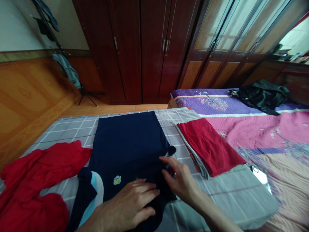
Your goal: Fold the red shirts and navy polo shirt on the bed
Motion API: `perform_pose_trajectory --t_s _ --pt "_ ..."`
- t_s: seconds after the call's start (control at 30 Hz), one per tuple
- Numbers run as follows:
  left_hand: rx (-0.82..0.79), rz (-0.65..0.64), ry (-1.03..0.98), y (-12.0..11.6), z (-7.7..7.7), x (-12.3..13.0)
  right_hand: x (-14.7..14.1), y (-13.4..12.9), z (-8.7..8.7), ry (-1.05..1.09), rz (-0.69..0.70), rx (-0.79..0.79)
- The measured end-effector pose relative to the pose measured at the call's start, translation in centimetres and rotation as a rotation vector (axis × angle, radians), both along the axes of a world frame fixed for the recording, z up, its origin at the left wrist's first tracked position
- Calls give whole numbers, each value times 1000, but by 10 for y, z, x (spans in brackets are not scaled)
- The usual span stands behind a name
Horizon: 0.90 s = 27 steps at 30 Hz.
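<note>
Navy fabric makes up the short-sleeved shirt [127, 138], which lies spread on a grey checked bedsheet [72, 126] at the middle of the view, its small printed badge [117, 180] facing up and one sleeve [90, 193], with white and light-blue panels, reaching out at the left. On its lower part the left hand [137, 201] rests palm down with fingers extended and nothing gripped, while the right hand [178, 176] is half curled at the shirt's right edge, though whether it pinches cloth cannot be told. Crumpled red clothing [41, 174] lies to the left, and a folded stack topped with red cloth [210, 145] to the right.
</note>
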<state>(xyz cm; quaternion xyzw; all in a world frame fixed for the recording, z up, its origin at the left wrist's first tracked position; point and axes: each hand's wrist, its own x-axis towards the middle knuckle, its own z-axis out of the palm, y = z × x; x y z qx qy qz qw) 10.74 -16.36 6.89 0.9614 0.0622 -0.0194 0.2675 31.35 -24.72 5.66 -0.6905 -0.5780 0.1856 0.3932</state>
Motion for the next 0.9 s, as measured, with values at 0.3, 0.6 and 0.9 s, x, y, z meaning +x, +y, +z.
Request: perform_pose_trajectory --t_s 0.3,0.6,0.9 --pt "102 167 -87 -8 -15 1 73 64 -11 -384 194 -127" --pt "-1 506 73 9 -30 46 90 74 -50 -404 267 -114" --pt "40 574 159 7 -45 57 96 74 -58 -304 231 -57"
